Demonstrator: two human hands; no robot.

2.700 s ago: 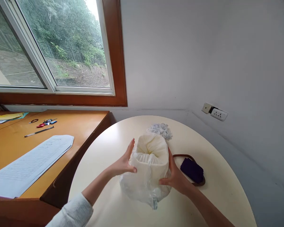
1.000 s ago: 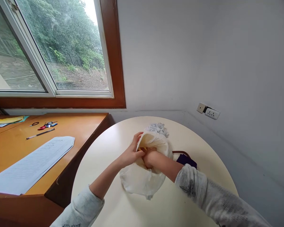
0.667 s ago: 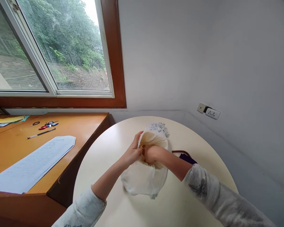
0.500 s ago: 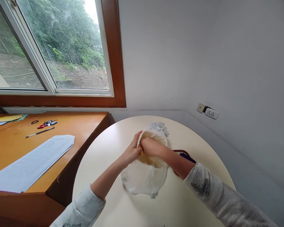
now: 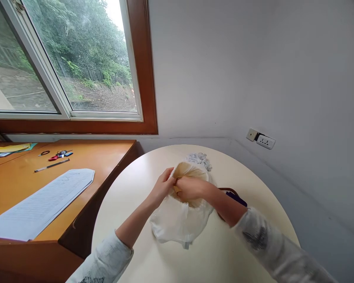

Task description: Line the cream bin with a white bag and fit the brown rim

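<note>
A white, thin plastic bag (image 5: pixel 179 222) with a wide round mouth and a yellowish inside stands on the round table (image 5: pixel 129 184). My left hand (image 5: pixel 163 186) grips the left side of its rim, thumb and fingers closed on the edge. Across the mouth reaches my right hand (image 5: pixel 193 188), fingers curled against the bag's inner left side beside my left fingertips. What those fingertips pinch is partly hidden. Behind the bag lies a crumpled pale grey-white bundle (image 5: pixel 201 159). Under my right forearm, a dark purple item (image 5: pixel 236 197) and a brown curved strap or rim (image 5: pixel 228 190) show in part.
A wooden desk (image 5: pixel 106 157) adjoins on the left, bearing sheets of paper (image 5: pixel 44 204), a pen (image 5: pixel 51 165), keys (image 5: pixel 61 154) and a black ring (image 5: pixel 44 153). The wall with a socket (image 5: pixel 266 142) rises behind the table.
My right hand has drawn slightly out of the bag's mouth, so more of its fingers show. My left hand keeps the rim and has shifted a little left. The view has moved slightly.
</note>
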